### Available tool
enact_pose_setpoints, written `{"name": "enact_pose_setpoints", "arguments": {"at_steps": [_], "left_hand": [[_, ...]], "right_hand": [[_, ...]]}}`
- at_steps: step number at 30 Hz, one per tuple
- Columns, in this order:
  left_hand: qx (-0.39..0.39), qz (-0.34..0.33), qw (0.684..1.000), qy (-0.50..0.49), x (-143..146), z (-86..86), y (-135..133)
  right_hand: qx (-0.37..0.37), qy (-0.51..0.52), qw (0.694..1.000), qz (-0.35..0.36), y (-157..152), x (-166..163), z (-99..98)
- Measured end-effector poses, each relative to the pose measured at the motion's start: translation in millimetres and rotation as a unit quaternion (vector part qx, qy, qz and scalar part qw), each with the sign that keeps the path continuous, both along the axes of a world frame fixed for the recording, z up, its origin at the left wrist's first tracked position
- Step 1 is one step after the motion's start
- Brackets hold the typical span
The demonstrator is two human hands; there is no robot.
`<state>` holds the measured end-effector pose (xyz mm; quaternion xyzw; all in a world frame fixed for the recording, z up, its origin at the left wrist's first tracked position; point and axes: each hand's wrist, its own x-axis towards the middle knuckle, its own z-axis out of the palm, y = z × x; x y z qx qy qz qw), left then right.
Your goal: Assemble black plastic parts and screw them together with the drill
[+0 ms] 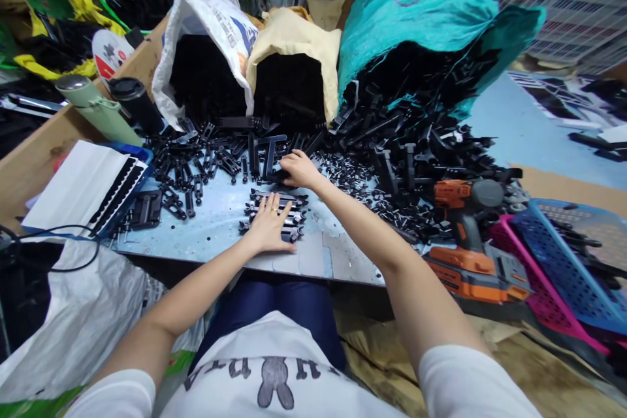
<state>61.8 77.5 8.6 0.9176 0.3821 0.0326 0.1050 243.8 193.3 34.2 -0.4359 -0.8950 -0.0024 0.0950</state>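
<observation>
My left hand (271, 225) lies flat with fingers spread on a small stack of black plastic parts (296, 199) on the pale blue table (215, 222). My right hand (300, 168) reaches just beyond that stack, its fingers curled down into the loose black parts (245, 150) near several long black bars (259, 157); what the fingers hold is hidden. A ring shows on my left hand.
Three open sacks of black parts stand at the back: white (206, 26), beige (294, 39), teal (416, 6). An orange cordless drill (465, 235) lies at the right beside pink and blue baskets (563, 261). A green flask (95, 108), dark cup (134, 101) and white sheets (83, 183) sit left.
</observation>
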Motion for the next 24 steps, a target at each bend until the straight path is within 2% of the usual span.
{"name": "enact_pose_setpoints", "arguments": {"at_steps": [2,3,4,5,8,11,13,14,16,18,20,21,22,24], "left_hand": [[-0.002,-0.011,1.0,-0.003,-0.1,-0.1,3.3],[-0.004,-0.011,1.0,-0.004,1.4,-0.1,8.2],[-0.006,-0.009,1.0,-0.004,4.0,0.0,14.8],[-0.009,-0.005,1.0,-0.004,7.2,0.2,22.8],[-0.019,0.015,1.0,-0.004,18.1,0.8,50.7],[-0.01,0.018,1.0,-0.002,27.0,1.5,74.5],[0.001,0.014,1.0,0.005,31.4,2.7,82.3],[0.007,0.011,1.0,0.008,33.0,4.0,82.9],[0.027,-0.001,1.0,0.003,34.1,8.8,78.0],[0.066,-0.026,0.997,-0.026,28.8,16.6,68.6],[0.105,-0.014,0.992,-0.074,12.2,25.7,60.3],[0.116,0.025,0.988,-0.096,-1.5,29.9,58.0],[0.12,0.092,0.982,-0.11,-18.6,33.4,56.8],[0.115,0.279,0.948,-0.101,-60.0,38.3,56.4]], "right_hand": [[-0.013,0.165,0.984,-0.058,2.2,3.2,1.5],[-0.025,0.266,0.959,-0.092,5.0,5.1,4.0],[-0.036,0.371,0.919,-0.125,8.7,7.3,7.7],[-0.046,0.472,0.867,-0.154,13.1,9.9,12.3],[-0.061,0.694,0.685,-0.214,25.7,20.7,30.2],[-0.122,0.788,0.545,-0.257,27.7,35.1,47.4],[-0.199,0.808,0.48,-0.278,19.2,43.0,54.8],[-0.237,0.807,0.458,-0.288,11.9,45.5,56.8],[-0.293,0.789,0.445,-0.307,-8.1,47.2,56.8],[-0.31,0.768,0.474,-0.299,-34.0,45.9,51.4],[-0.307,0.752,0.517,-0.271,-63.0,44.3,41.1],[-0.312,0.744,0.531,-0.258,-77.4,43.9,34.6],[-0.326,0.738,0.537,-0.248,-90.9,43.8,27.6],[-0.367,0.731,0.523,-0.241,-114.3,42.6,13.6]]}}
